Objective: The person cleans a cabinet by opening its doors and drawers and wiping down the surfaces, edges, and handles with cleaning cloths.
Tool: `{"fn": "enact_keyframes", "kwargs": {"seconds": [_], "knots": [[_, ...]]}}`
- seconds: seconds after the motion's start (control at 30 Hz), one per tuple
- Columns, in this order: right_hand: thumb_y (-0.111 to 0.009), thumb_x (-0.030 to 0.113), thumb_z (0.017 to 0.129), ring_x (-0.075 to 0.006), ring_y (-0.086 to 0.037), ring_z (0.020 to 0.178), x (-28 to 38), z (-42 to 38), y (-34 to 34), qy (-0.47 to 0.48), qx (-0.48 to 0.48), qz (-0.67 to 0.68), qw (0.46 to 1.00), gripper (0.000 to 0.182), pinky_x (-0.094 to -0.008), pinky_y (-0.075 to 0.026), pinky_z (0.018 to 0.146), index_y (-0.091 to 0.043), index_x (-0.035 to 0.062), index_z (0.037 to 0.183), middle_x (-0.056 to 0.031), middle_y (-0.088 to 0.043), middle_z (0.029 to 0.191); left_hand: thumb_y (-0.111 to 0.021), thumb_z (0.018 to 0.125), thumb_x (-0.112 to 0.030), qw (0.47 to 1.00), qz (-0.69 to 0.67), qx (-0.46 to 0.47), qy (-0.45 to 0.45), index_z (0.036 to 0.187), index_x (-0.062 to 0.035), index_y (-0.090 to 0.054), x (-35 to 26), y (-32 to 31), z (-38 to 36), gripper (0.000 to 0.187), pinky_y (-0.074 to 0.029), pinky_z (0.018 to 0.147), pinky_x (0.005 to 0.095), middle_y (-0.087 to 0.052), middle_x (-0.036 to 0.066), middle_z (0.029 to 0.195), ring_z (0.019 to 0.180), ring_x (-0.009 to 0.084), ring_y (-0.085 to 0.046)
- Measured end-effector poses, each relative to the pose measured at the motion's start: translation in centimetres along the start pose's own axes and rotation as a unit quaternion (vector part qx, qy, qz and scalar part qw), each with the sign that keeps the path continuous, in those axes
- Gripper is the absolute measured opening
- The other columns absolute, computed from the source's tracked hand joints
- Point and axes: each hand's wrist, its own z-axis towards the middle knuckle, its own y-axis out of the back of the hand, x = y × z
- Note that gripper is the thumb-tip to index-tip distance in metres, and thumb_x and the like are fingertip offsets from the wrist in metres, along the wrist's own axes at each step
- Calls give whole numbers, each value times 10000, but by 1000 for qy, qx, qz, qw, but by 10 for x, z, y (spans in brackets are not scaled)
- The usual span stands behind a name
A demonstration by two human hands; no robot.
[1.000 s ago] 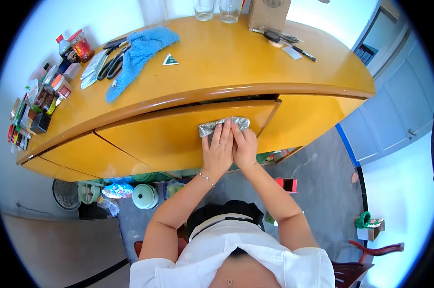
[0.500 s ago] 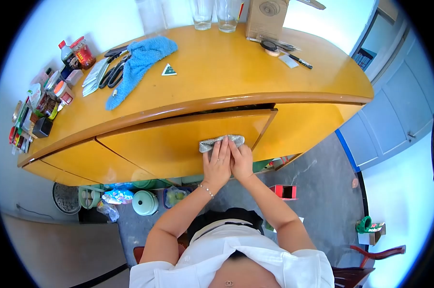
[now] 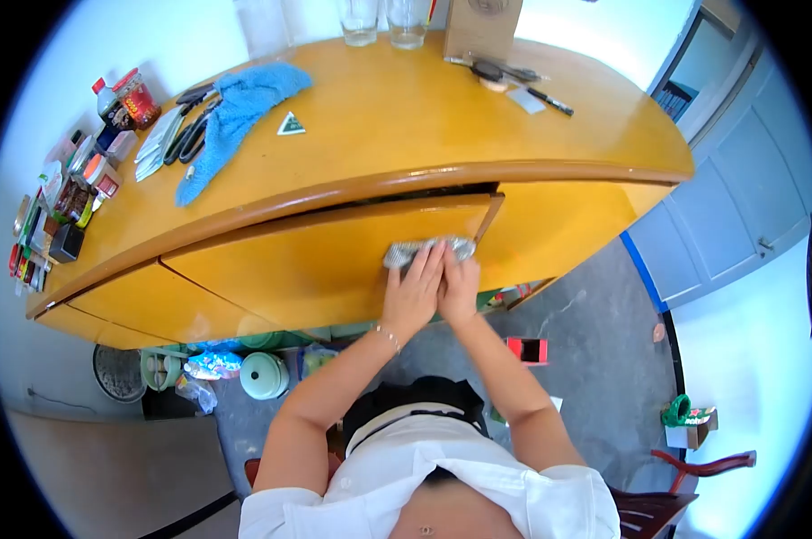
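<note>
A grey-and-white cloth [image 3: 404,251] lies bunched against the yellow front panel [image 3: 316,256] of a wooden cabinet, near the panel's right edge. My left hand [image 3: 413,292] holds it there, fingers stretched forward over it and a bracelet at the wrist. Close beside it, touching, my right hand [image 3: 460,287] holds the cloth's right part, its fingertips partly hidden behind the left hand's fingers. The panel's upper edge stands slightly out from the cabinet, leaving a dark gap under the top's rounded rim [image 3: 334,198].
On the cabinet top [image 3: 379,117] lie a blue towel [image 3: 244,103], black-handled scissors [image 3: 190,139], a pen [image 3: 550,101] and a cardboard box [image 3: 480,31]. Jars and bottles crowd the left end. Below stand a lidded pot [image 3: 264,375] and a red box [image 3: 527,351].
Both hands have slid the cloth to the right along the panel, nearer its right edge. The whole view has shifted slightly.
</note>
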Motion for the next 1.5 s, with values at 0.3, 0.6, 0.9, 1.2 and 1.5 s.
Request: {"fn": "enact_keyframes", "kwargs": {"seconds": [0.3, 0.6, 0.9, 1.2, 1.5], "knots": [[-557, 34, 698, -283, -437, 606, -16, -8, 7, -8, 21, 30, 999, 352, -374, -345, 551, -551, 47, 1050, -93, -442, 661, -476, 774, -188, 999, -27, -28, 25, 1133, -83, -533, -17, -9, 6, 378, -225, 965, 480, -362, 14, 1331, 1234, 192, -278], [-569, -3, 687, -299, -498, 651, -29, 37, 21, -32, 7, 90, 995, 350, -351, -379, 530, -557, 48, 1032, -133, -539, 769, -487, 771, -190, 994, -36, -87, 47, 1142, -85, -526, -20, 15, 53, 387, -228, 963, 479, -374, 31, 1318, 1232, 202, -287], [-561, 14, 680, -265, -448, 609, -21, 52, 33, 21, -4, 35, 999, 347, -350, -353, 538, -560, 32, 1026, -100, -480, 693, -448, 794, -201, 997, -28, -59, 51, 1175, -107, -505, -25, 16, 55, 396, -209, 991, 436, -332, -16, 1350, 1260, 161, -252], [-545, -17, 690, -318, -497, 651, -25, 22, 24, 37, -25, 97, 994, 356, -373, -402, 558, -552, 43, 1041, -151, -532, 765, -473, 782, -176, 996, -41, -62, 40, 1145, -65, -525, -30, -5, 26, 383, -275, 925, 405, -378, 30, 1318, 1217, 193, -316], [-537, -37, 674, -279, -431, 618, -48, 5, 6, 0, 11, 146, 989, 408, -363, -372, 551, -547, 78, 1065, -92, -438, 673, -488, 783, -187, 995, -37, -73, 55, 1128, -84, -533, -30, -24, 23, 363, -294, 907, 401, -404, 25, 1286, 1193, 203, -335]]}}
